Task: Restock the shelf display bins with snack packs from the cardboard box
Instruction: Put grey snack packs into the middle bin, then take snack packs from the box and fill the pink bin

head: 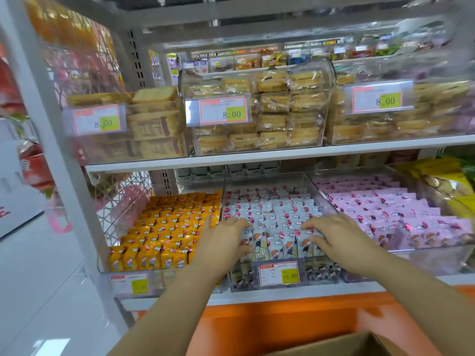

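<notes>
A clear middle bin (318,199) on the lower shelf holds rows of white snack packs (272,214) with cartoon figures. My left hand (221,242) lies on the packs at the bin's front left, fingers spread over them and thumb against the front row. My right hand (336,240) lies on the packs at the front right, fingers bent down onto their tops. Between the two hands stands a front row of upright white packs (277,246). A corner of the cardboard box (341,344) shows at the bottom edge, below my arms.
An orange-pack bin (164,227) sits to the left and a pink-pack bin (385,209) to the right. The upper shelf (257,156) carries clear bins of cake packs with price tags. An orange shelf base (282,317) runs below. White floor lies at left.
</notes>
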A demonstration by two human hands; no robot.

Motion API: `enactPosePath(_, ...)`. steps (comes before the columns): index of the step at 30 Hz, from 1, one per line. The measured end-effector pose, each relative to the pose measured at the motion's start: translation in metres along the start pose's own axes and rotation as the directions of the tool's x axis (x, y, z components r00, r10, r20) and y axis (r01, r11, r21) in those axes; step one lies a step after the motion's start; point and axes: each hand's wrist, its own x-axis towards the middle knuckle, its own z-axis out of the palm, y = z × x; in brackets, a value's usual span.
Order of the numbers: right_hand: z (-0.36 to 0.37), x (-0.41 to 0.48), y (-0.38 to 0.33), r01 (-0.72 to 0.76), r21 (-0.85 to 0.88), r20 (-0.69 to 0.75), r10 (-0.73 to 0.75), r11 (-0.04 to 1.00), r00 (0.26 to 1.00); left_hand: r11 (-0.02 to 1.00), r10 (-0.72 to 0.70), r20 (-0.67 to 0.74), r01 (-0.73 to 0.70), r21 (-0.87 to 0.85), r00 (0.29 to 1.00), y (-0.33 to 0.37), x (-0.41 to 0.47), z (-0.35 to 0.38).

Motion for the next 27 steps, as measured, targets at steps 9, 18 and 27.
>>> enactPosePath(9, 0.027, -0.035, -0.007, 0.005, -0.011, -0.362, -0.009, 1.000, 0.932, 0.999, 0.021, -0.340, -0.029, -0.021, 0.940, 0.016, -0.036, 0.020)
enactPosePath(18, 0.085, -0.111, -0.004, -0.011, 0.289, -0.269, 0.092, 0.957, 0.959, 0.890, -0.023, -0.389, -0.158, -0.427, 0.921, 0.071, -0.117, 0.118)
enactPosePath(27, 0.189, -0.175, 0.053, -0.453, 0.350, 0.336, 0.341, 0.820, 0.878, 0.722, -0.182, 0.181, 0.257, -0.642, 0.966, 0.063, -0.163, 0.241)
